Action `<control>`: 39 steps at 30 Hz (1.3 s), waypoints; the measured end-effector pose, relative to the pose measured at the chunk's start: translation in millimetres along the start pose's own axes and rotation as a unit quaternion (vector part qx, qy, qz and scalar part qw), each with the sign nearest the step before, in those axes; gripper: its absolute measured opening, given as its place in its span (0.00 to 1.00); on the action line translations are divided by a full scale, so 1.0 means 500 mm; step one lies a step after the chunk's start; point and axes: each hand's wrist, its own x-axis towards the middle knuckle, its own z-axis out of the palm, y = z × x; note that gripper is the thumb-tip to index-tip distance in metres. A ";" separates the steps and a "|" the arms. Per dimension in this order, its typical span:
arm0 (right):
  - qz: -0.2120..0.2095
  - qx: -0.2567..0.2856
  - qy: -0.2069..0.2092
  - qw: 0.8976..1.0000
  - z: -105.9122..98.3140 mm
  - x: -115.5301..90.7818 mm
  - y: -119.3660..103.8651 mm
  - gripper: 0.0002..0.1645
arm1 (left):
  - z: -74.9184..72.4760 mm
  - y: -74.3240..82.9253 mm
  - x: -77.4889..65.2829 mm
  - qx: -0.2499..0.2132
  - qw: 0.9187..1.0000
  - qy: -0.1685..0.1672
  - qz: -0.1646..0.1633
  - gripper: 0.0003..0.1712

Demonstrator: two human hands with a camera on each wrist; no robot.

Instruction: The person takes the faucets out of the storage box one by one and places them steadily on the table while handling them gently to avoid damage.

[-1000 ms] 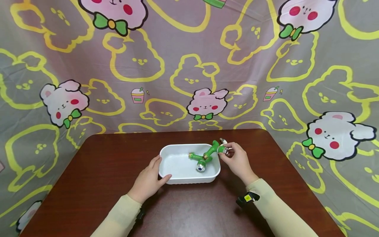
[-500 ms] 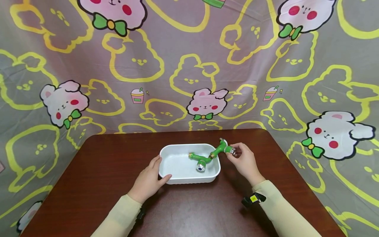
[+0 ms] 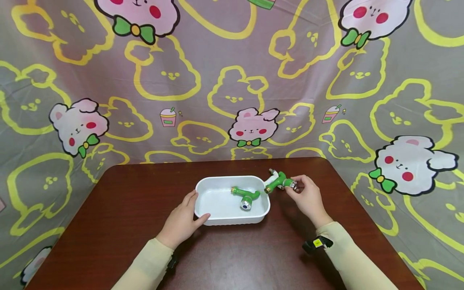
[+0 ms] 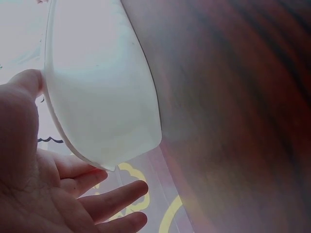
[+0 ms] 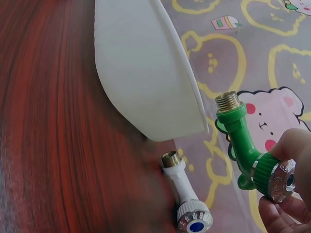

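My right hand (image 3: 306,197) pinches a green faucet (image 3: 277,182) by its silver-faced knob. In the right wrist view, that faucet's brass threaded end (image 5: 228,101) points up and is raised above the table. A second green faucet (image 3: 241,192) lies inside the white tub (image 3: 206,220), toward its right end. Just beyond the tub's right end is a white faucet (image 5: 181,187) with a blue-centred knob, partly covered by the held one in the head view. My left hand (image 3: 179,221) rests at the tub's left end, thumb on the front rim, fingers extended along the side.
The tub stands on a dark red-brown wooden table (image 3: 137,201). Behind and to both sides hangs a grey cloth (image 3: 203,88) printed with yellow outlines and cartoon rabbits. The table's far edge runs not far behind the tub.
My right hand has moved right with the green faucet, from over the tub's right end to just outside the rim. More of the white faucet shows. My left hand stays put.
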 end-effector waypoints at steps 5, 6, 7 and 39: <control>0.002 -0.008 0.002 1.000 -0.006 0.000 0.011 0.20 | -0.001 0.000 0.000 -0.001 1.000 0.003 0.001 0.48; 0.003 -0.009 0.003 1.000 -0.007 0.000 0.014 0.20 | -0.001 0.000 0.000 -0.001 1.000 0.003 0.002 0.48; 0.002 -0.010 0.003 1.000 -0.007 0.000 0.016 0.20 | -0.001 -0.001 0.000 -0.001 1.000 0.003 0.002 0.48; 0.022 -0.037 0.001 0.999 -0.009 -0.004 0.063 0.18 | 0.003 -0.002 -0.001 -0.005 1.000 0.010 0.007 0.50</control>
